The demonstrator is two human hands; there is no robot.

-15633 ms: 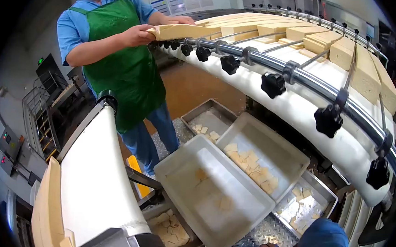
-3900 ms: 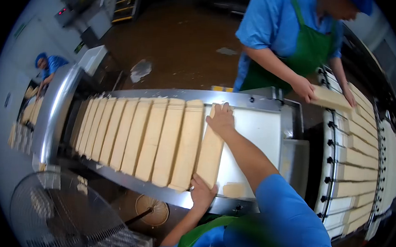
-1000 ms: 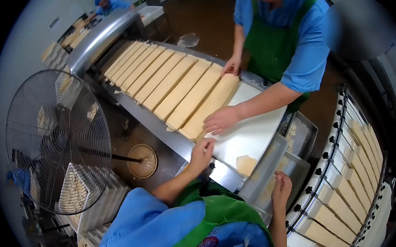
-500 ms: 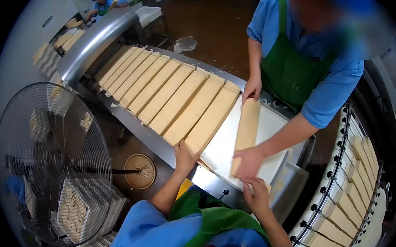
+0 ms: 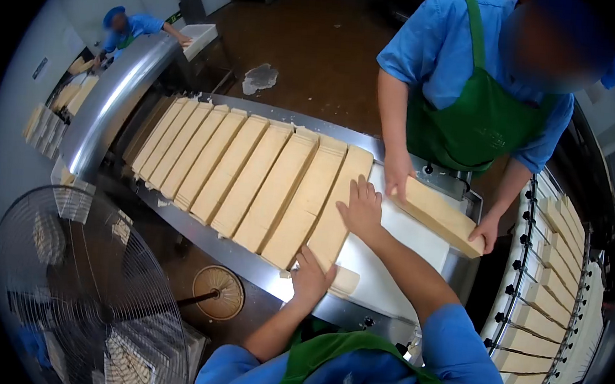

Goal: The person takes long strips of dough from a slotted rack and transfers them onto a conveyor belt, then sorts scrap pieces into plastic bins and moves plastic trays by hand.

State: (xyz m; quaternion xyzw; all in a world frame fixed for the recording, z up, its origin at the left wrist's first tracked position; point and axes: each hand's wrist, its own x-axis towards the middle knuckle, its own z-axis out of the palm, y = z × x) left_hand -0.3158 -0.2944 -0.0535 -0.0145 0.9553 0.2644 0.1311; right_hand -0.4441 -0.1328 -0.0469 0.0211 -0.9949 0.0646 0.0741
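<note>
A row of long pale-yellow slabs (image 5: pixel 251 181) lies crosswise on the conveyor belt. At the row's right end, my left hand (image 5: pixel 308 279) grips the near end of the last slab (image 5: pixel 343 194), fingers on one side and thumb on the other. My right hand (image 5: pixel 362 209) lies spread on that same slab, farther up, near its right edge. Beside my left hand, a small flat pale piece (image 5: pixel 345 281) rests on the white belt surface (image 5: pixel 388 269). Across from me, a co-worker holds another slab (image 5: pixel 438 217) by its two ends over the belt's right end.
On the right, a second conveyor (image 5: pixel 522 278) with black knobs carries several slabs. A large caged fan (image 5: pixel 93 298) stands at the left. A curved metal hood (image 5: pixel 118 100) covers the belt's far end, where another person (image 5: pixel 130 30) reaches toward a white tray (image 5: pixel 200 40).
My right hand has moved up and left onto the last slab. The co-worker has lifted the separate slab, turned it and carried it right. My left hand stays at the near slab end.
</note>
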